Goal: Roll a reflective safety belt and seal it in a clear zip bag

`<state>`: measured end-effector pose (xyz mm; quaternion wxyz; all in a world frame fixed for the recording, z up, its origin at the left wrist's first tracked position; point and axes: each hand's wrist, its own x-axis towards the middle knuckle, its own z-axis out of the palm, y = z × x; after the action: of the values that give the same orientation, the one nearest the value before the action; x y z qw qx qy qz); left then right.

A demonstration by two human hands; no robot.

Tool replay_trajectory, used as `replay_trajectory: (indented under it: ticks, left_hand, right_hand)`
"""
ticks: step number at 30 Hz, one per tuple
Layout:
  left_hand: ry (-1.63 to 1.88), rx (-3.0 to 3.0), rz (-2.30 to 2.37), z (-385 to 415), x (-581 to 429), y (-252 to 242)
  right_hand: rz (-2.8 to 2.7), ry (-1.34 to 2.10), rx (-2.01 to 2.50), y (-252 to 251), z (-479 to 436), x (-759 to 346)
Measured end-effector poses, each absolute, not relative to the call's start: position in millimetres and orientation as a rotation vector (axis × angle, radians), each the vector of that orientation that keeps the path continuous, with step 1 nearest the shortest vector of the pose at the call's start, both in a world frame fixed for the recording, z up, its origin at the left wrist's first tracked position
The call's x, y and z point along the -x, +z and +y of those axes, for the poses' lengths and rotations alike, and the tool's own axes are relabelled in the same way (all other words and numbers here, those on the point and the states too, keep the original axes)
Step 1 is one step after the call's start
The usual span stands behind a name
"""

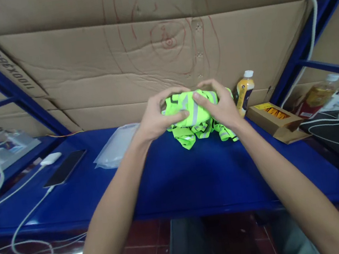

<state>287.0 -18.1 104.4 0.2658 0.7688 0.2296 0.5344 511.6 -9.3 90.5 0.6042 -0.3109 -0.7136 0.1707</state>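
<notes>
A neon yellow-green safety vest point(196, 119) with grey reflective strips is bunched up just above the blue shelf point(177, 177). My left hand point(157, 115) grips its left side, fingers curled over the top and thumb pressed on the front. My right hand point(220, 104) grips its right side the same way. Loose ends of the vest hang down onto the shelf below my hands.
A clear plastic bag point(117, 146) lies left of the vest, then a dark phone point(64, 167) on a white cable. A yellow bottle point(245, 91) and an open brown box point(273, 121) stand to the right. Cardboard lines the back wall; white cables trail on both sides.
</notes>
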Motion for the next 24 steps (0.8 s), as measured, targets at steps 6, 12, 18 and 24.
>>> replay_trajectory:
  ticks: [6, 12, 18, 24]
  left_hand:
    - [1.421, -2.106, 0.693, -22.2, -295.9, 27.8]
    - [1.555, -2.037, 0.763, -33.2, -319.8, 3.1]
    - [1.484, -1.514, 0.920, -56.9, -341.6, 13.7]
    - [1.179, -0.969, 0.768, -62.8, -346.9, 10.2]
  right_hand:
    - [-1.269, 0.811, 0.769, 20.1, -28.9, -496.3]
    - [-1.067, 1.072, 0.656, 2.8, -33.2, -491.9]
    - [-1.134, 0.932, 0.682, -9.0, -25.5, -502.1]
    - [-1.161, 1.030, 0.623, -2.8, -31.0, -499.0]
